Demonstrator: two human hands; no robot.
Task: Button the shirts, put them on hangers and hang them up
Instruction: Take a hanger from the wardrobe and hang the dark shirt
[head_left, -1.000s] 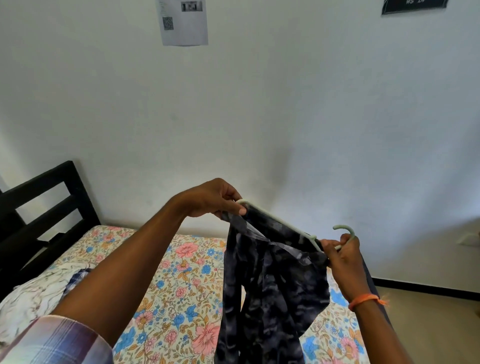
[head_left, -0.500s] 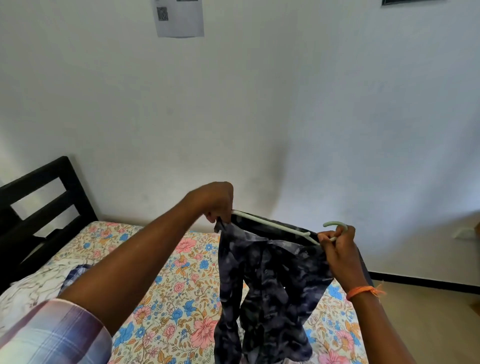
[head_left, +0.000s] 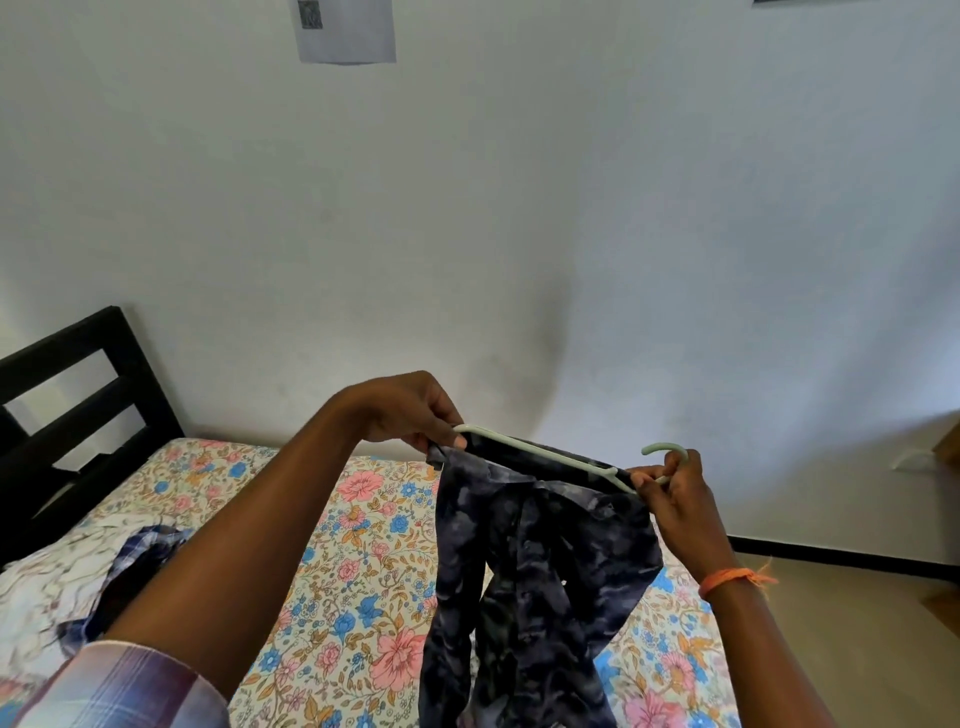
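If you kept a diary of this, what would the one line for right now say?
stage: fitting dark patterned shirt onto pale green plastic hanger | left hand: pinches hanger end | right hand: grips hanger near hook | over floral bed

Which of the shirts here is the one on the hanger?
The dark blue-grey patterned shirt, held up over the bed on a pale green hanger. The blue plaid shirt and the whitish one just lie crumpled on the bed.

The hanger (head_left: 545, 454) runs between the two sets of fingers, left fingers (head_left: 441, 434) at its end, right fingers (head_left: 657, 475) just below its hook. The shirt (head_left: 530, 571) hangs from it beneath both. The bed (head_left: 353, 545) lies below, another shirt (head_left: 135, 551) on it far left of the fingers.
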